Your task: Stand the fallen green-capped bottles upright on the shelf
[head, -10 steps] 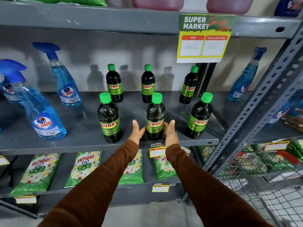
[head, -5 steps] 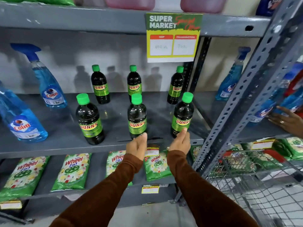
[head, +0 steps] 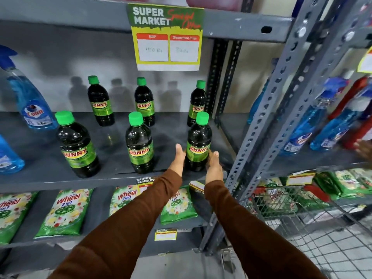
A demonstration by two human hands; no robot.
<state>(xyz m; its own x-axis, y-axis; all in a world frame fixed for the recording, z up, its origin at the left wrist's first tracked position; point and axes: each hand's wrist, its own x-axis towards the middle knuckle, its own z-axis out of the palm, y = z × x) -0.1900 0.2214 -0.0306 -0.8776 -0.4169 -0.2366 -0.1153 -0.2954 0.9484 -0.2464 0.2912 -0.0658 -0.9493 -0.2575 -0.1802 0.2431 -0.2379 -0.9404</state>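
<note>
Several dark Sunny bottles with green caps stand upright on the grey shelf (head: 40, 174), three in a back row and three in front. The front row holds a left bottle (head: 77, 146), a middle bottle (head: 141, 146) and a right bottle (head: 198, 141). My left hand (head: 179, 158) presses against the left side of the front right bottle. On its right side is my right hand (head: 214, 166), so the bottle is cupped between both palms. The fingers behind it are hidden. No bottle lies on its side.
Blue Colin spray bottles (head: 32, 103) stand at the left. A slanted perforated steel post (head: 281, 97) rises just right of my hands. A price sign (head: 167, 37) hangs above. Wheel detergent packs (head: 64, 212) lie on the lower shelf. Another person's hand (head: 364, 150) reaches in at far right.
My hands let go of the front middle bottle, dropped back, then moved right and closed around the front right bottle. The view swung to the right.
</note>
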